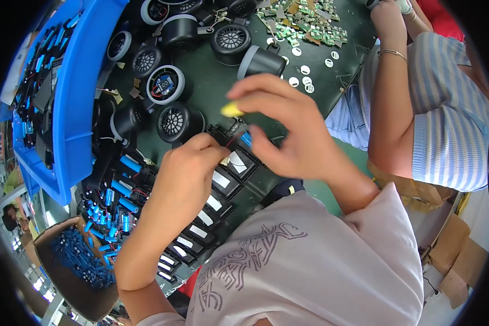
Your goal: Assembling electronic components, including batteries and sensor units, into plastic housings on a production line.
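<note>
Dark green table surface (206, 89), directions taken from the centre of view. Left hand (186, 169), at 9 o'clock: thumb and forefinger together, clamped on the lower end of a thin red wire (231, 142). Right hand (303, 133), at 2 o'clock, blurred: thumb and fingers apart; a yellow piece (231, 110) shows at one fingertip, and whether it is worn or held cannot be told. Blue cylindrical cell (247, 138) sits at 12 o'clock, just beside the right thumb. Black rectangular cases (250, 164) with white pads (220, 179) run in a row toward 7 o'clock. Round black housings (174, 124) stand at 11; small green circuit boards (309, 24) and white discs (305, 70) lie at 1. Blue bin (79, 119) is between 9 and 10; cardboard box (87, 299) containing blue parts (81, 261) at 8. A co-worker's forearm (394, 68) shows at 2, beyond the right hand.
</note>
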The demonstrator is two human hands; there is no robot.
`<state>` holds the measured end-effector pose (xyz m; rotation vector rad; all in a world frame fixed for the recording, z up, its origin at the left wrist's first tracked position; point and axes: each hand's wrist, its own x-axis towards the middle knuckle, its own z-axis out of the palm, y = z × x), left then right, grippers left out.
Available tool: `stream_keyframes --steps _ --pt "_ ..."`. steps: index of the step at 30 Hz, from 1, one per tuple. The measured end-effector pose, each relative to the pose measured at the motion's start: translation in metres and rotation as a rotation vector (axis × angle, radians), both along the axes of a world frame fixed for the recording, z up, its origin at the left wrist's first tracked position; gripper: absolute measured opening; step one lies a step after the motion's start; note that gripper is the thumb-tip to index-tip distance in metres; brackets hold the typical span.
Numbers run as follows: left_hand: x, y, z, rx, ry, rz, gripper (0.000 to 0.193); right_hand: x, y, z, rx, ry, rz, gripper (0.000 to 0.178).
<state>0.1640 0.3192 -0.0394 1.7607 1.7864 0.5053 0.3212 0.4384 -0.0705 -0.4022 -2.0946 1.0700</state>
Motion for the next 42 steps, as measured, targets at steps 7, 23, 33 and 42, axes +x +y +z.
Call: stream_keyframes --steps 7,23,33,42 --pt "-0.007 -0.013 0.002 0.014 -0.209 0.068 0.022 -0.064 0.023 -0.019 -0.214 -0.434 0.428 0.057" --pt "-0.038 -0.013 0.065 0.255 -0.345 -0.001 0.032 -0.084 0.02 -0.025 -1.245 -0.168 0.88 0.049" --pt "-0.07 -0.051 0.084 0.484 -0.634 0.167 0.028 -0.061 -0.039 -0.005 -1.401 0.403 1.035 0.069" --pt "-0.065 -0.09 0.069 0.54 -0.764 0.327 0.03 -0.053 -0.08 0.023 -0.293 0.218 0.304 0.06"
